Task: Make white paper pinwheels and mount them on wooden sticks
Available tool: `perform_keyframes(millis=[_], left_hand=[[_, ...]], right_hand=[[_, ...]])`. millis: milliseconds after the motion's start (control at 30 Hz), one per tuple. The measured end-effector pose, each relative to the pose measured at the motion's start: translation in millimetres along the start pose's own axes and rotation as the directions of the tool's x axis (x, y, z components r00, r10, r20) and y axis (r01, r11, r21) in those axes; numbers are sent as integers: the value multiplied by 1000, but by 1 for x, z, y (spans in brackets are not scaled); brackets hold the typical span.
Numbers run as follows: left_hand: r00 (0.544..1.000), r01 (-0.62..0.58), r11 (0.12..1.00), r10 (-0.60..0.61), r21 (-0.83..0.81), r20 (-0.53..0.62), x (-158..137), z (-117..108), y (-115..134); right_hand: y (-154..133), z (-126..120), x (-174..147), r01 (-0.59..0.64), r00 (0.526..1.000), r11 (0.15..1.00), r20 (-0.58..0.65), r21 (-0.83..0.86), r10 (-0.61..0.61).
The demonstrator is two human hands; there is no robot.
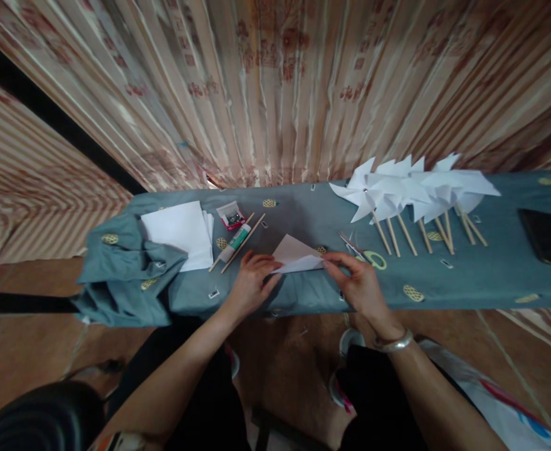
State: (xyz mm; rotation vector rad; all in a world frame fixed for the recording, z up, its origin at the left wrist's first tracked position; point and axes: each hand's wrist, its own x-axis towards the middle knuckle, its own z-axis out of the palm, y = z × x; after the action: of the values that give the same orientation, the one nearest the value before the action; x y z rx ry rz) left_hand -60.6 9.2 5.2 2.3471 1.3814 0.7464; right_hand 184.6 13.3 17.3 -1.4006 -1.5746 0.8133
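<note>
A sheet of white paper (294, 254), folded into a triangle with its point away from me, is held between my hands near the table's front edge. My left hand (252, 279) pinches its left corner. The right corner is between the thumb and fingers of my right hand (354, 279). Just beyond the right hand lie scissors (373, 259) with yellow-green handles. Left of the paper are a glue stick (236, 243), thin wooden sticks (243, 244) and a small red-and-white box (231, 216) with small dark pieces inside.
A stack of white paper (181, 235) lies at the table's left. Several white paper pinwheels (411, 188) on wooden sticks lie at the back right. Farther right is a black phone (548, 238). A striped curtain (275, 94) hangs behind the cloth-covered table (486, 275).
</note>
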Motion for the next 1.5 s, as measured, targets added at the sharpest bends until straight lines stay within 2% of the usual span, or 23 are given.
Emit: perform_keyframes(millis=[67, 167, 233, 300, 433, 567, 867, 1100, 1500], left_hand=[[999, -17, 999, 19, 47, -32, -2, 1, 5], [990, -119, 978, 130, 171, -57, -5, 3, 18], [977, -208, 952, 211, 224, 12, -9, 7, 27], [968, -251, 939, 238, 235, 80, -13, 13, 32], [966, -229, 944, 191, 237, 173, -19, 25, 32], [964, -203, 952, 152, 231, 220, -21, 29, 30], [956, -181, 945, 104, 271, 276, -26, 29, 37], [953, -174, 940, 85, 295, 291, -26, 29, 38], [953, -174, 934, 81, 311, 291, -29, 30, 40]], right_hand=[[3, 5, 6, -3, 1000, 1000, -21, 11, 3], [7, 14, 16, 3, 999, 1000, -35, -30, -4], [10, 19, 23, 17, 999, 997, -40, -77, -20], [13, 24, 28, 49, 998, 991, -39, -121, -54], [20, 31, 34, 116, 992, 970, -18, -214, -123], [24, 34, 33, 165, 986, 935, 39, -314, -161], [25, 42, 28, 312, 950, 786, 184, -534, -253], [25, 45, 27, 344, 939, 722, 211, -601, -272], [23, 46, 27, 372, 928, 659, 250, -654, -276]])
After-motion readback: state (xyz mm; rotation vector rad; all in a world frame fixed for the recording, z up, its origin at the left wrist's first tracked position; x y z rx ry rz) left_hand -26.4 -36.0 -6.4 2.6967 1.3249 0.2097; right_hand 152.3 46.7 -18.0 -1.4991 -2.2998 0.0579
